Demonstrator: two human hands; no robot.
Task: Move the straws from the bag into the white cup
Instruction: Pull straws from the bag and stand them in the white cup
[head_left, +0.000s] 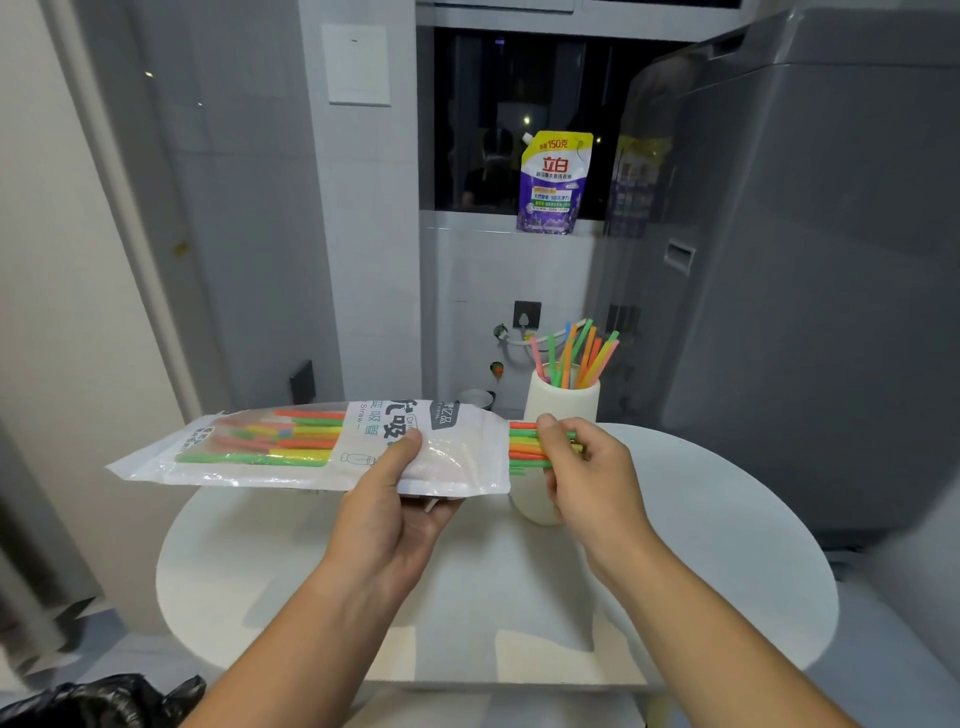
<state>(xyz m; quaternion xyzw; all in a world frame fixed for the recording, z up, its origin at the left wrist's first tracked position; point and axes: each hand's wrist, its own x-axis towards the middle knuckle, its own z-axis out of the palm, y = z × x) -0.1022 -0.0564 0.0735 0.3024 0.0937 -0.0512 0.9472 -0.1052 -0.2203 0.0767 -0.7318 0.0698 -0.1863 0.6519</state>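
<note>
Straws (291, 439) in green, orange and yellow lie inside the white plastic bag (218, 452), held level above the round white table (727, 545). Left hand (387, 519) clamps the bag near its open end, thumb on top. Right hand (587, 467) pinches the protruding straw ends (524, 444) beside the white cup (563, 402), which already holds upright straws (582, 353).

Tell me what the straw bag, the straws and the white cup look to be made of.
Straw bag: thin glossy plastic film, crinkled, with a clear window showing the contents. Straws: likely smooth plastic, bright uniform colours, though paper cannot be ruled out. White cup: matte, opaque and thick-walled, perhaps ceramic or plastic; the look leaves it open.
</note>
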